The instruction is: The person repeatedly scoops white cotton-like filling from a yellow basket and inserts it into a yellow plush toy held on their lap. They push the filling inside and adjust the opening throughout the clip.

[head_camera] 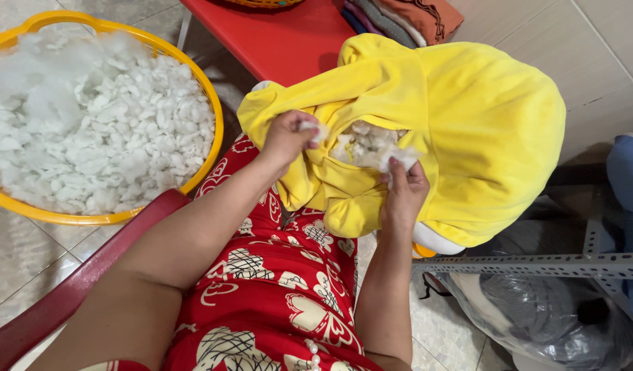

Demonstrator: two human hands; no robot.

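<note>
Looking down from the head cam, I see both hands working at the opening of a yellow plush cover [467, 124], centre to right of frame, resting over the lap on a red patterned garment [275, 288].

Left hand [287, 139]: fingers pinched shut on the edge of the cover's opening, with a small white tuft at the fingertips. Can't tell whether the tuft is gripped along with the fabric or just lying against it.

Right hand [403, 192]: fingers clenched on a clump of white stuffing [371, 145] at the mouth of the opening. The palm side is turned away from me, so the grip itself is partly hidden.

How much stuffing sits inside the cover is hidden by the fabric. The cover's lower edge shows a white and an orange part, too cut off to identify.

Upper left of frame: yellow basin [217, 124] on the tiled floor, heaped with loose white filling [89, 124], its left rim cut off by the frame edge.

Top centre: red worktop [289, 38] with folded cloths [405, 17], cropped at the top edge.

Lower right: perforated metal bar [536, 264] over a clear plastic bag [536, 309]; contents dark, unclear.

Lower left: dark red chair arm [76, 288].
</note>
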